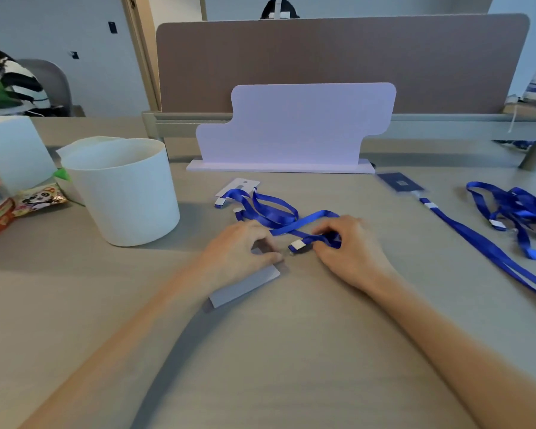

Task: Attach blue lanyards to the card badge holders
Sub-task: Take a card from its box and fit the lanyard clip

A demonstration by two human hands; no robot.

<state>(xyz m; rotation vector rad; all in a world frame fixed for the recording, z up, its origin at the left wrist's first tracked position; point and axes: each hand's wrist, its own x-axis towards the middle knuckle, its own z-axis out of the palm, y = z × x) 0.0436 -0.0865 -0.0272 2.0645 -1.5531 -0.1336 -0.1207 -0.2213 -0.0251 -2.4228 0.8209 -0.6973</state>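
As viewed from the head camera, found at work near the middle of the desk: two bare hands, close together but not touching. Left hand noted curled over the far end of a grey card badge holder, pressing it flat to the desk. Right hand noted pinching a blue lanyard just behind its clip — fingers curled round the ribbon. Clip seen pointing at the left fingertips, just beside the holder's far end; contact with the holder not determinable, owing to blur. Ribbon traced back in loose loops to a white badge holder lying flat further off; attachment there not determinable. To the right, recorded: a dark blue badge holder with a lanyard strap joined to its end, and beside it a tangled heap of blue lanyards. To the left, recorded: a white tub, upright, and snack packets. Behind — a lilac board upright on its base.
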